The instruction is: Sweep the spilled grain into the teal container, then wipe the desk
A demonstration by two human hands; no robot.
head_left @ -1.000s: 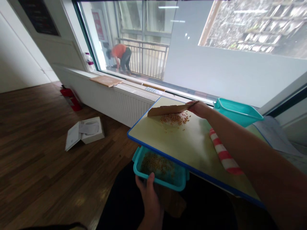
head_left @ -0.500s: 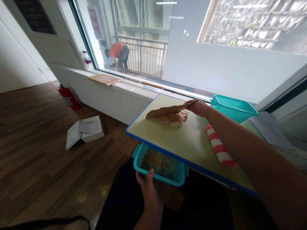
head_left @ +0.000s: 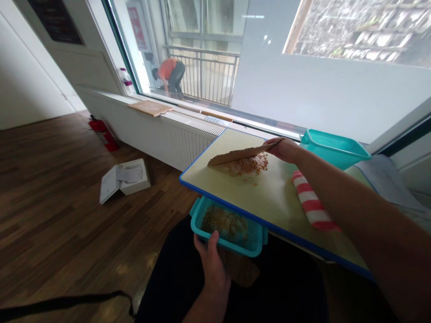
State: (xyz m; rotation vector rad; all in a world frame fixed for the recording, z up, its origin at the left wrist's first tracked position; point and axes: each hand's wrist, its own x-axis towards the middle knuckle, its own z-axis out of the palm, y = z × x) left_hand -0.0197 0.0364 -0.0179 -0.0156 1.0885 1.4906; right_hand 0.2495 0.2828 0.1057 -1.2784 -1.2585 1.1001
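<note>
My right hand (head_left: 284,149) grips one end of a piece of cardboard (head_left: 235,155), which stands on its long edge on the pale tabletop (head_left: 269,197). Against the near side of the cardboard lies a heap of small brown beans or grains (head_left: 251,166), with a few loose ones closer to the front edge. Below that blue-trimmed edge, my left hand (head_left: 213,255) holds a teal plastic bin (head_left: 232,246) by its near rim, thumb over the top. Similar grains (head_left: 224,220) cover part of the bin's bottom. The fingers under the bin are partly hidden.
A red-and-white striped cloth (head_left: 311,204) lies under my right forearm. Behind it stand another teal bin (head_left: 336,146) and some papers (head_left: 387,179). On the floor are an opened white box (head_left: 134,177) and a fire extinguisher (head_left: 104,134). Outside the window a person (head_left: 171,74) bends down.
The view has shifted slightly. A few grains now lie nearer the table's front edge, apart from the heap. Both hands keep their holds.
</note>
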